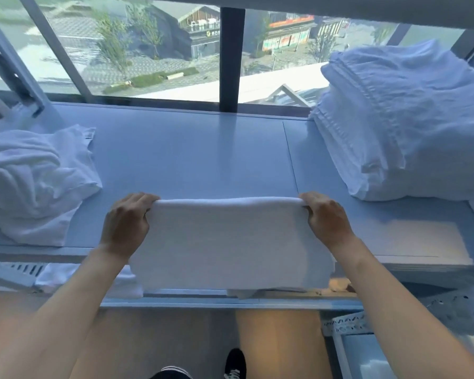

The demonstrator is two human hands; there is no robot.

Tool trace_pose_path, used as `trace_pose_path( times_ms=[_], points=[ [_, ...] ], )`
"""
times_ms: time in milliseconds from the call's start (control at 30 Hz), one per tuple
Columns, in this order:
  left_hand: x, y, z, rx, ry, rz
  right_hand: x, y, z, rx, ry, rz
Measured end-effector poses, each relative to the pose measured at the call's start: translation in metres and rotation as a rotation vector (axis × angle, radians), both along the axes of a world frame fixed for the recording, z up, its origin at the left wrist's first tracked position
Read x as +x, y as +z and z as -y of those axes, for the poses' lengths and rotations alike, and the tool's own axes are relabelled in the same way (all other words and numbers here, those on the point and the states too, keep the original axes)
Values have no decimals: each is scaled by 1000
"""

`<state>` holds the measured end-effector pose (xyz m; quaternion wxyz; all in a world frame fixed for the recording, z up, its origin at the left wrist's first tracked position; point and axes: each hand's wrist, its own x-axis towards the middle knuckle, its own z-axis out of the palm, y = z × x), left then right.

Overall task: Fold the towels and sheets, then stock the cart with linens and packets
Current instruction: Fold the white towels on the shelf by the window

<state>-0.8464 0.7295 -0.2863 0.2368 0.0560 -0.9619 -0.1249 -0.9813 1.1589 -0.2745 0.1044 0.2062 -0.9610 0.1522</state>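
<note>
A white towel (230, 242) hangs folded in front of me, over the near edge of the white window ledge (189, 154). My left hand (126, 222) pinches its upper left corner and my right hand (327, 217) pinches its upper right corner, stretching the top fold taut between them. A crumpled heap of white linen (33, 181) lies on the ledge at the left. A tall stack of folded white towels (400, 127) stands on the ledge at the right.
A large window (153, 50) with a dark vertical post (231, 58) runs behind the ledge. More white cloth (66, 277) sits on a lower sill at the left. A white perforated cart edge (348, 324) shows at the lower right. Shoes (234, 363) stand on the floor below.
</note>
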Motion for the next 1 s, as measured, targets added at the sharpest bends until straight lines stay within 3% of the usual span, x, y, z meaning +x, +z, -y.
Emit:
trace_pose_path(
  times_ms=[267,367,500,600,733,867,1000],
  points=[
    [-70,16,32,-15,29,-73,-44,2,34,-104,-70,-144],
    [-77,15,30,-30,67,-46,-38,-2,48,-66,-96,-114],
    [-50,-8,-10,14,-195,21,9,-24,74,-90,172,51],
    [-21,-32,-42,27,-386,207,40,-41,93,-76,272,193],
    [0,-55,-48,-106,-402,414,63,-57,108,38,305,198],
    [18,-59,-47,-166,-395,421,82,-71,112,172,333,180],
    [35,-57,-45,-155,-411,392,99,-76,108,166,334,152]
  ],
)
